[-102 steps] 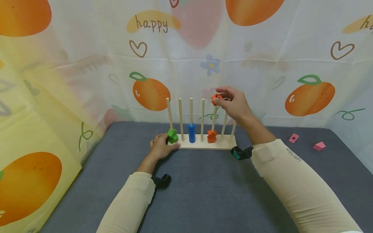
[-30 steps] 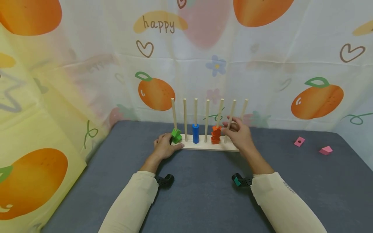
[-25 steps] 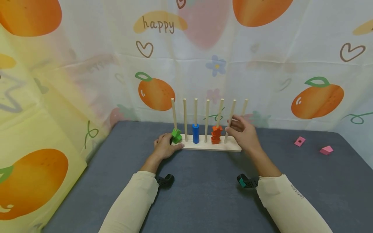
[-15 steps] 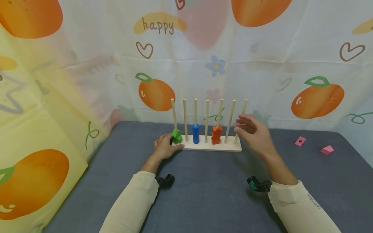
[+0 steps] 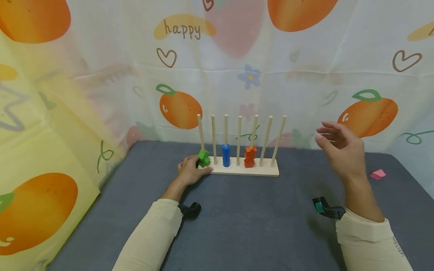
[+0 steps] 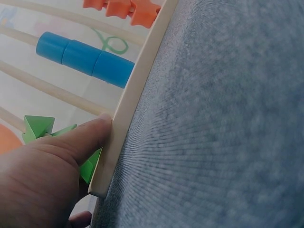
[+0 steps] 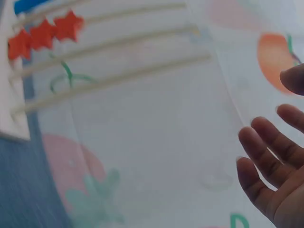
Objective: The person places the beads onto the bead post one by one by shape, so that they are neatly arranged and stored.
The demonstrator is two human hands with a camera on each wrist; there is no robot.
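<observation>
Wooden rack [image 5: 252, 172] with seven upright pegs stands across the grey tabletop [image 5: 244, 218], just ahead of the left hand [image 5: 190, 173]. That hand rests at the rack's left end, its thumb lying flat along the base's front edge and its fingers by the green blocks [image 5: 203, 158] at the foot of the first peg; its fingers are relaxed and pinch nothing. Further right on the rack sit a blue cylinder stack [image 5: 225, 155] on the third peg and orange star blocks [image 5: 250, 156] on the fifth. The two pegs at the rack's right end are bare. The right hand [image 5: 339, 148] hangs in the air well to the right of the rack, fingers spread and loosely bent, holding nothing. Open grey tabletop lies between both hands and nearer the person. A pink block [image 5: 377, 174] lies just right of the right hand, close to the tabletop's far right edge.

Three seconds ago the right hand pinched an orange star above the fifth peg; half a second ago it hovered by the rack's right end, and it has since drawn away to the right. The left hand has stayed put.
</observation>
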